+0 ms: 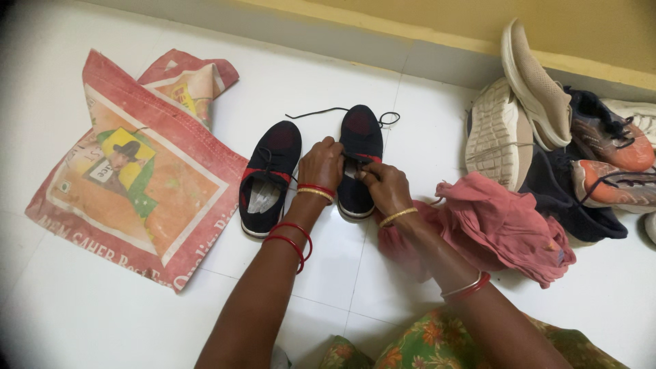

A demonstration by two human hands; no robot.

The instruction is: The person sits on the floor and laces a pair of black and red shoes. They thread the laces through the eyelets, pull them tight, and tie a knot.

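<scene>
Two black shoes with red trim stand side by side on the white tiled floor. My left hand (321, 164) grips the tongue area of the right-hand black shoe (361, 133). My right hand (384, 186) pinches the same shoe at its opening, close beside the left hand. A thin black lace (321, 111) trails loose from the shoe's toe end across the floor. The other black shoe (272, 171) lies untouched just left of my left wrist, its pale insole showing. Red and gold bangles ring both wrists.
A large printed red and orange sack (130, 178) lies flat at the left. A crumpled pink cloth (499, 225) sits right of my right arm. Several shoes, white-soled, orange and dark ones (547, 123), are piled against the yellow wall at the right.
</scene>
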